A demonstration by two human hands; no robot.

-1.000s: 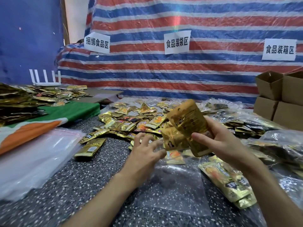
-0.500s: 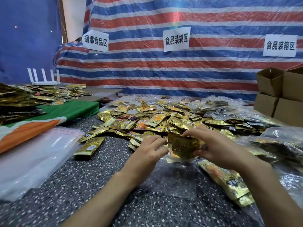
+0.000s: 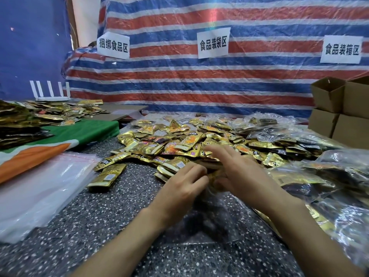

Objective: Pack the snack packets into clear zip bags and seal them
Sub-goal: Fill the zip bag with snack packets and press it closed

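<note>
Our left hand and right hand meet over the speckled dark grey stone tabletop, with a few gold foil snack packets wedged between them. The left fingers curl in toward those packets at the far edge of a flat clear plastic zip bag; we cannot tell whether they pinch the film. The right fingers reach forward nearly straight and blurred above the packets, thumb tucked low, and we cannot tell whether they grip. The clear bag lies on the tabletop beneath both wrists and runs back toward us.

Just beyond the fingertips spreads a loose heap of gold and orange foil packets. One gold packet lies apart to the left, beside a stack of clear bags with red strips. To the right, filled crinkled clear bags pile up near brown cardboard boxes. A red, white and blue striped tarpaulin with white paper signs hangs behind.
</note>
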